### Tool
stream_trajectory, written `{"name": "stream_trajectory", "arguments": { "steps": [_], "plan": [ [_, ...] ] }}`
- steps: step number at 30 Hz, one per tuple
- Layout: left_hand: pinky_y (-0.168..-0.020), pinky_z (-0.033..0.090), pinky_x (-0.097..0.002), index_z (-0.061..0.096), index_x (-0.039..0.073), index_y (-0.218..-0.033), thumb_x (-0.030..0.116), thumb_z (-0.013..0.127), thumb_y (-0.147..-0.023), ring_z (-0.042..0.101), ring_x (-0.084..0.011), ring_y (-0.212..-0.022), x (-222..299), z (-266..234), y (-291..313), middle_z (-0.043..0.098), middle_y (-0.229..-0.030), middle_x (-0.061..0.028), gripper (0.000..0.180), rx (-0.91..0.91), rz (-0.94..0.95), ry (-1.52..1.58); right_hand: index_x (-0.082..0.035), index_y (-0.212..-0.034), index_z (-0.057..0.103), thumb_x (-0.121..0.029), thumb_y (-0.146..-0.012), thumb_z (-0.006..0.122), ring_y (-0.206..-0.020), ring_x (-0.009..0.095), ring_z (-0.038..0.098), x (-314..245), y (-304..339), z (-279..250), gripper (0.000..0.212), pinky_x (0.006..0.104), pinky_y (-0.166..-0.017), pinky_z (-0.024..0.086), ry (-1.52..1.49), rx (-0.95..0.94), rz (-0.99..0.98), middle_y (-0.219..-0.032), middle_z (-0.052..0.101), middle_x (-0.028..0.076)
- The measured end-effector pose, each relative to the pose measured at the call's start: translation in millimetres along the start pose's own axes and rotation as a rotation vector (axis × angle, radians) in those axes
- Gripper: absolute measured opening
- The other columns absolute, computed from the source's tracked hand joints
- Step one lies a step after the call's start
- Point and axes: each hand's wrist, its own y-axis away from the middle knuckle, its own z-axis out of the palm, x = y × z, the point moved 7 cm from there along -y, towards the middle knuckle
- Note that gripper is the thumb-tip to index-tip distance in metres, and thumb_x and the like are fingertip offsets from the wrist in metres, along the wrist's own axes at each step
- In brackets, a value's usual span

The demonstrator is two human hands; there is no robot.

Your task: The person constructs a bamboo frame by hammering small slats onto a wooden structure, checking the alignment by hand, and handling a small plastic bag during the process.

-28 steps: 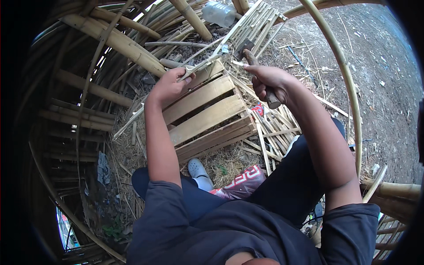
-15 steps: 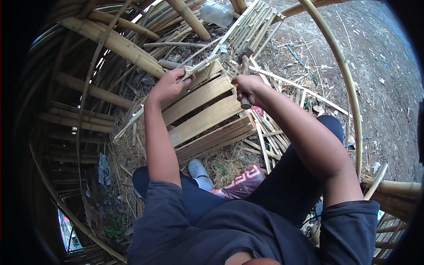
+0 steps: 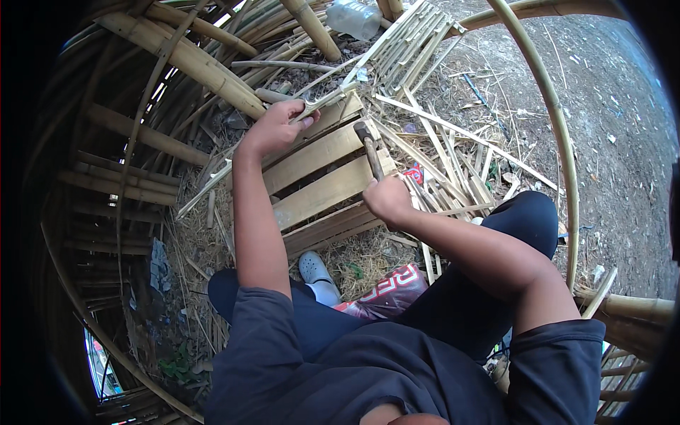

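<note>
A slatted wooden crate [image 3: 319,195] lies in front of me. My right hand [image 3: 388,200] is closed round the wooden handle of a hammer [image 3: 372,154]. The hammer's dark head is over the crate's right end; whether it touches the wood I cannot tell. At the crate's far left edge, my left hand [image 3: 278,129] grips a pale split bamboo strip [image 3: 327,101]. The strip runs along that edge, slanting up to the right, and its lower stretch is partly hidden by my hand and forearm.
Split bamboo strips [image 3: 453,163] lie scattered right of the crate, and a bundle of slats [image 3: 414,46] lies beyond it. A clear plastic bottle [image 3: 353,19] is at the back. Bamboo poles [image 3: 191,67] frame the left; a bent pole [image 3: 549,106] arches on the right.
My right hand has come nearer to me, bringing the hammer's head down and left over the crate. My left hand has shifted slightly right and up with the strip.
</note>
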Motion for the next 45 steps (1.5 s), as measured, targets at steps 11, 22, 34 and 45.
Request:
{"name": "stream_trajectory", "arguments": {
  "steps": [11, 22, 34, 45],
  "plan": [
    [-0.094, 0.046, -0.0328, 0.069, -0.003, -0.113, 0.010, 0.066, -0.098, 0.060, -0.0167, -0.100, 1.0, 8.8, 2.3, 0.067, -0.103, -0.0105, 0.020, 0.008, 0.039, 0.027, 0.002, -0.088, 0.074, -0.013, -0.090, 0.063, -0.083, 0.036, 0.075, -7.2, -31.4, 18.9, 0.019, 0.0442, -0.070, 0.061, 0.489, 0.108, -0.368, -0.091, 0.073, 0.022],
    [-0.094, 0.048, -0.0345, 0.069, -0.003, -0.117, 0.009, 0.067, -0.097, 0.064, -0.0191, -0.100, -7.1, 9.6, 16.8, 0.071, -0.106, -0.0151, 0.023, 0.027, 0.001, 0.008, 0.001, -0.096, 0.076, -0.029, -0.090, 0.071, -0.088, 0.037, 0.075, -28.7, -47.2, 5.1, 0.032, 0.0484, -0.068, 0.062, 0.729, -0.004, -0.147, -0.099, 0.075, 0.023],
    [-0.100, 0.047, -0.0363, 0.066, -0.003, -0.122, 0.007, 0.065, -0.096, 0.064, -0.0224, -0.104, 6.2, 17.8, 11.4, 0.071, -0.115, -0.0175, 0.028, -0.015, 0.073, -0.025, 0.007, -0.124, 0.061, -0.025, -0.103, 0.065, -0.090, 0.019, 0.073, -73.6, -113.3, -4.8, 0.038, 0.0327, -0.070, 0.059, -0.760, -0.221, -0.258, -0.110, 0.073, 0.017],
    [-0.096, 0.048, -0.0350, 0.067, -0.004, -0.117, 0.008, 0.066, -0.096, 0.062, -0.0197, -0.102, -18.3, 21.8, 14.0, 0.070, -0.113, -0.0154, 0.024, -0.052, 0.020, 0.069, 0.004, -0.095, 0.068, -0.016, -0.102, 0.064, -0.069, 0.016, 0.073, -64.5, -129.8, -1.7, 0.021, 0.0317, -0.059, 0.060, -0.570, -0.078, -0.259, -0.085, 0.075, 0.011]
  ]
}}
